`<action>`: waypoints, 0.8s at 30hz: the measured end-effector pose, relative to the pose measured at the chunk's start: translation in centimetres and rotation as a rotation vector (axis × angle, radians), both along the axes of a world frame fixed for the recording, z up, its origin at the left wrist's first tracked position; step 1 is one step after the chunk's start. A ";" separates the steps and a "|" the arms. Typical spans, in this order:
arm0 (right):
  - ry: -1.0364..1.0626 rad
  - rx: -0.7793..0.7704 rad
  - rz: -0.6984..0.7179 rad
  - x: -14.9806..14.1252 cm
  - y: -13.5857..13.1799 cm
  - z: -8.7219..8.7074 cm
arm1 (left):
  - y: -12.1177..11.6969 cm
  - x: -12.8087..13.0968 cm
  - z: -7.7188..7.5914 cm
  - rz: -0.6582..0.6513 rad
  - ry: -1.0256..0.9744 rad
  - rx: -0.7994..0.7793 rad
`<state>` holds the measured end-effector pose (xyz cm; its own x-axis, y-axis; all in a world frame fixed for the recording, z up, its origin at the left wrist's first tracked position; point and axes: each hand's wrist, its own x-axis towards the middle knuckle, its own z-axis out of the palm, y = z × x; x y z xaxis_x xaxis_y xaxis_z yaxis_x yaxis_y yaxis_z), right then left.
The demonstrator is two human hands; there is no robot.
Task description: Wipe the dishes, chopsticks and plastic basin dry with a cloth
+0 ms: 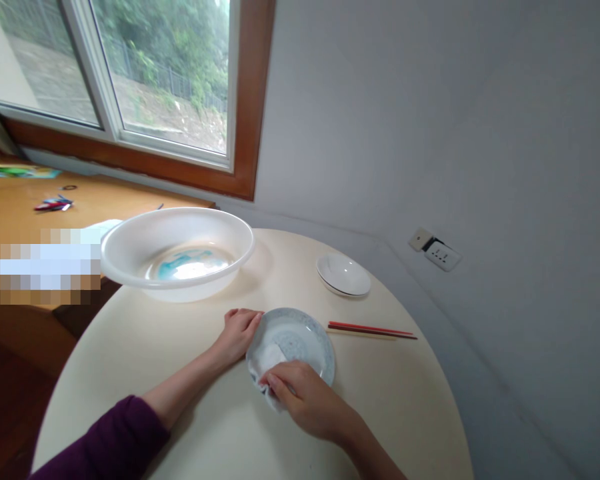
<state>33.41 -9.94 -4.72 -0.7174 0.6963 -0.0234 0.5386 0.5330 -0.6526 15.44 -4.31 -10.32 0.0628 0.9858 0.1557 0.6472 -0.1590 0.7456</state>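
Note:
A pale plate (307, 343) with a blue-grey pattern lies on the round cream table, in front of me. At its left rim is my left hand (241, 331), closed, with the thumb along the edge and the fingers curled beneath or beside it. My right hand (305, 399) is closed on a white cloth or tissue (274, 359), pressed against the plate's near left part. Some of the cloth hangs over the near rim. The fingertips of my right hand are partly hidden.
Behind my left hand stands a wide translucent basin (215, 283). White stacked dishes (344, 275) sit near the table's far right edge. Red, brown and pale chopsticks (373, 330) lie right of the plate. A wooden desk (10, 200) adjoins at left; a wall socket (443, 255) is at right.

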 end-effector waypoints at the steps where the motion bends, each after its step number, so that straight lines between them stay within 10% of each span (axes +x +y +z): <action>1: 0.030 -0.022 0.002 0.0 -0.1 0.0 | 0.0 0.0 0.1 0.004 0.000 -0.006; 24: 0.035 0.009 0.146 0.1 0.1 -1.1 | -0.2 0.1 0.8 0.008 0.034 -0.036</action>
<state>33.55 -9.83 -5.80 -0.8115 0.5842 0.0095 0.4315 0.6102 -0.6645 15.54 -4.55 -9.50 0.0591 0.9913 0.1175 0.6733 -0.1265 0.7285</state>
